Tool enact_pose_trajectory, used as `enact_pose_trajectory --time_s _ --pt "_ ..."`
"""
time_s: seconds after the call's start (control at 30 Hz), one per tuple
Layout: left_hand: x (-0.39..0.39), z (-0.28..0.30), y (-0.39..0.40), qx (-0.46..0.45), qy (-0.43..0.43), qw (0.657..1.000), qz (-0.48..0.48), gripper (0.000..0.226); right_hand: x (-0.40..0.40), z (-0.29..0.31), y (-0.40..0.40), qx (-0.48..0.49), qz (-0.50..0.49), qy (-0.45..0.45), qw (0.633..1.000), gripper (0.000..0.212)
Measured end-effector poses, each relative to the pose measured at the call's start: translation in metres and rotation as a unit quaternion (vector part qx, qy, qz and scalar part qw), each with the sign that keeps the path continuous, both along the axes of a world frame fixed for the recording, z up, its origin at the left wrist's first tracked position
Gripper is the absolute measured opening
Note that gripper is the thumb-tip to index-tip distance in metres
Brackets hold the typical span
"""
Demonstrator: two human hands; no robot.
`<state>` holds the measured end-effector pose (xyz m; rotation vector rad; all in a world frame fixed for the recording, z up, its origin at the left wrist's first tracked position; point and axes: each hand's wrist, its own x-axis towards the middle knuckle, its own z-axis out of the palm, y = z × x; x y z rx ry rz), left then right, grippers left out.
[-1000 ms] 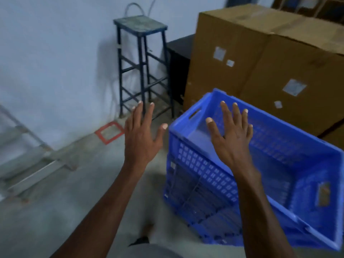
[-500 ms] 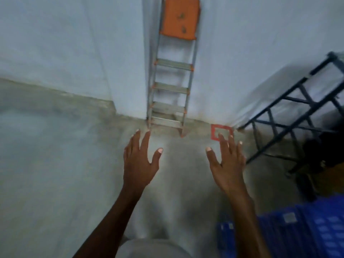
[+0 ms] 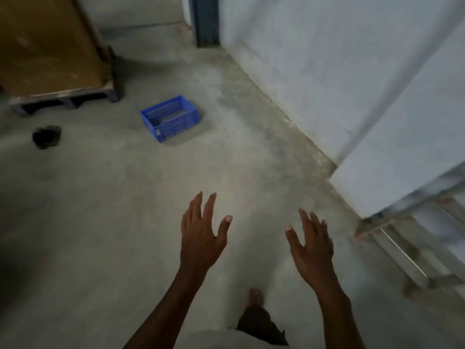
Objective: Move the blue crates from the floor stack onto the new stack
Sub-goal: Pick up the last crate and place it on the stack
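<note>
A single blue crate [image 3: 170, 117] with latticed walls sits upright on the concrete floor some way ahead, left of centre. My left hand [image 3: 201, 235] is raised in front of me with fingers straight and spread, holding nothing. To its right my right hand [image 3: 310, 244] hovers the same way, palm down and empty. Both hands are far short of the crate. The stack seen a second ago is out of view.
A large cardboard box [image 3: 47, 44] on a pallet stands at the upper left. A dark object [image 3: 46, 136] lies on the floor to its lower right. A white wall [image 3: 339, 71] runs along the right, with a metal ladder [image 3: 412, 250] at its corner. My bare foot [image 3: 256, 297] is below.
My view has swung away from the nearby blue crate stack, past the ladder and wall, to a lone crate farther off. Both hands stay raised, open and empty.
</note>
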<state>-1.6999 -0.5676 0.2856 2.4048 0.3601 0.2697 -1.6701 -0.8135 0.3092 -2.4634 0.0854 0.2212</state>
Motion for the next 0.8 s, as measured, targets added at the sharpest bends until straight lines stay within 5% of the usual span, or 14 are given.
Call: enact_pose_trajectory --time_s 0.8 --pt "0.451 -0.025 0.313 -0.003 0.031 0.964 0.263 0.065 0.606 -0.028 0.372 -0.026 0.243 0.000 0.970 0.061"
